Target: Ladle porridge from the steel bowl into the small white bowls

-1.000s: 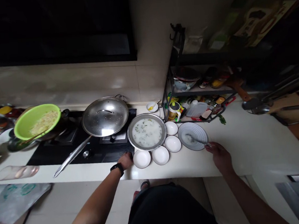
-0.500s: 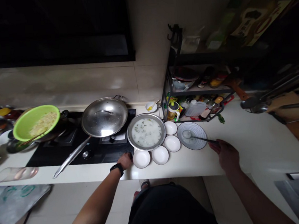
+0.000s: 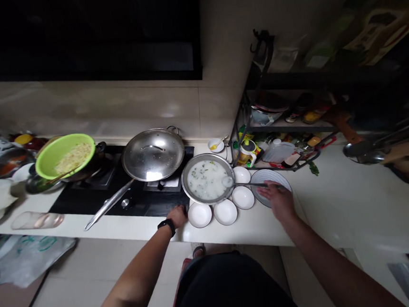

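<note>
My right hand (image 3: 280,200) grips the dark handle of a ladle (image 3: 248,184), reaching over a striped plate (image 3: 281,179). The ladle's bowl is at the right inner side of a steel basin (image 3: 185,186) of whitish liquid with green bits. Several small white bowls stand around the basin, among them a front-left bowl (image 3: 200,215), a front bowl (image 3: 226,212) and a right bowl (image 3: 243,198). My left hand (image 3: 177,216), with a dark watch on its wrist, rests curled at the counter's front by the cooktop corner. Whatever its fingers hold, if anything, is hidden.
A lidded pan (image 3: 153,155) sits on the black cooktop (image 3: 144,204), handle pointing front-left. Left of it is a green colander (image 3: 47,160) with pale shreds, and a glass (image 3: 36,220) lying near the edge. A spice rack (image 3: 291,126) stands behind the plate.
The ladle has moved left from the striped plate to the basin, my right hand going with it over the plate. My left hand stays by the cooktop corner. The view has shifted slightly.
</note>
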`<state>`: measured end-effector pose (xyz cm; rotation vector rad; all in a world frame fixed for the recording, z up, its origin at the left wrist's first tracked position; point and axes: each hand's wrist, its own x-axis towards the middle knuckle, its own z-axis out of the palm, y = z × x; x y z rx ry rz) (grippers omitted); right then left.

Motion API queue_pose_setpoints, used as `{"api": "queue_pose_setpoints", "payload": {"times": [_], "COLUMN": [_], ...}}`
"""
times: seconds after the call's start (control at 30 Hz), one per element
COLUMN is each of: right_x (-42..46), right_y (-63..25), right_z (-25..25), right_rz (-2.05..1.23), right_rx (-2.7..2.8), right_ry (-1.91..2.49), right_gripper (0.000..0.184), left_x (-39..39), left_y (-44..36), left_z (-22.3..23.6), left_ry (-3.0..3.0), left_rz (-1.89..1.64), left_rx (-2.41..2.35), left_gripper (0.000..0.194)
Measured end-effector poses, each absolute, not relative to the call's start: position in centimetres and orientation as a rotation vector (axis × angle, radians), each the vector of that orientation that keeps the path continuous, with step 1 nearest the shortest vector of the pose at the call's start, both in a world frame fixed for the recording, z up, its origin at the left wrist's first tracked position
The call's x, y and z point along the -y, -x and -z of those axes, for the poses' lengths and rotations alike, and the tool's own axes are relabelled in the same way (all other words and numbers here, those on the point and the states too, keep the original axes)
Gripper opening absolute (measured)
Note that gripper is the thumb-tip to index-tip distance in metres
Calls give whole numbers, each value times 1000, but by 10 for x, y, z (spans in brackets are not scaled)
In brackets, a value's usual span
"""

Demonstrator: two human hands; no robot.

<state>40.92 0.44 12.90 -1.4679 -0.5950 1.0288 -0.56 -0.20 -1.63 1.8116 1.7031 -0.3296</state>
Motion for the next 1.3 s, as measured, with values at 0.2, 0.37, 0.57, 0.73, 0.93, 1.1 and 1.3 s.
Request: {"api": "queue_pose_setpoints", "payload": {"times": [0.2, 0.37, 0.57, 0.73, 0.93, 1.1, 1.3], "right_x": [-3, 22, 33, 41, 66, 74, 72], "right_y": [-353, -350, -406, -485, -526, -526, -532], "right_z": [-113, -119, -134, -135, -117, -100, -84], "right_rz": [-881, -387, -299, -322, -502, -719, -767], "right_rx": [1400, 2494, 2253, 1693, 1186, 643, 290], "right_ry": [1485, 1046, 1313, 1723, 1917, 1753, 1525], "right_gripper": [37, 39, 40, 33, 43, 45, 41], "left_x": [3, 3, 2, 1, -1, -1, -1], "left_y": [7, 6, 5, 6, 9, 9, 8], "left_z": [18, 14, 9, 11, 19, 20, 17], "left_ry": [-1804, -1798, -1786, -1777, -1775, -1773, -1774], "left_rz": [309, 303, 303, 301, 311, 304, 301], "left_rx": [-1703, -1695, -1704, -1683, -1688, -1686, -1682], "left_gripper": [30, 28, 27, 27, 28, 27, 22]}}
